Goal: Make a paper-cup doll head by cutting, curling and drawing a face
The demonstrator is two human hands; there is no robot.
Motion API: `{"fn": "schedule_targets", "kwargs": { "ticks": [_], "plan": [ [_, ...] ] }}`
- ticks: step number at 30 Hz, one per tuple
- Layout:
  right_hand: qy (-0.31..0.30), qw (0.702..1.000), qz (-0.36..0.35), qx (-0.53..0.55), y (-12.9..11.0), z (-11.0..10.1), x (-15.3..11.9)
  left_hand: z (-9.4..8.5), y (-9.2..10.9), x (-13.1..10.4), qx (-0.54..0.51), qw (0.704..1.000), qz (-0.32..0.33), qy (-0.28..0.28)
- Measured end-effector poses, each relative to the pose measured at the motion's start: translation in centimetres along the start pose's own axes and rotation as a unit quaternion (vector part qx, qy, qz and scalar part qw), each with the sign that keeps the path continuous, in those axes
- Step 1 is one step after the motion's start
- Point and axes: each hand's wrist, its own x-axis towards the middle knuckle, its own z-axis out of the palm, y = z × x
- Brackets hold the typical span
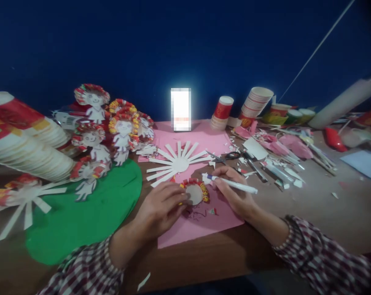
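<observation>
My left hand (pixel 164 203) grips the left edge of a round paper-cup cutout (pixel 195 194), whose rim is ringed with curled red and yellow strips. It is held over a pink sheet (pixel 179 235) bearing dark scribbles. In my right hand (pixel 234 190) is a white marker (pixel 239 185), its purplish end pointing left and lying just right of the cutout. Whether the marker is capped I cannot tell. Behind my hands a cup cut into flat white rays (pixel 181 164) lies on the pink paper.
Leaning stacks of paper cups (pixel 35 139) and several curl-haired paper figures (pixel 93 102) stand at left by a green round sheet (pixel 81 225). Black scissors (pixel 231 155), paper scraps and pens litter the right. A bright pixelated screen (pixel 181 109) stands at the back.
</observation>
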Motion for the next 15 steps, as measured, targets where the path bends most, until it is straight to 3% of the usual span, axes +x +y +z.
{"fn": "schedule_targets", "kwargs": {
  "ticks": [3,6,11,15],
  "plan": [
    [0.006,0.999,0.031,0.021,0.18,0.23,-0.30,-0.45,-0.32,-0.16,-0.002,0.996,-0.083,0.022],
    [0.019,0.999,0.030,0.039,0.36,0.43,-0.49,-0.66,-0.57,-0.38,-0.001,0.990,-0.143,-0.001],
    [0.014,0.999,-0.003,-0.033,0.50,0.39,-0.53,-0.67,-0.34,-0.55,-0.032,0.985,-0.171,-0.019],
    [-0.013,1.000,0.016,-0.016,0.78,0.36,-0.58,-0.69,-0.18,-0.52,-0.062,0.980,-0.189,-0.027]
  ]
}}
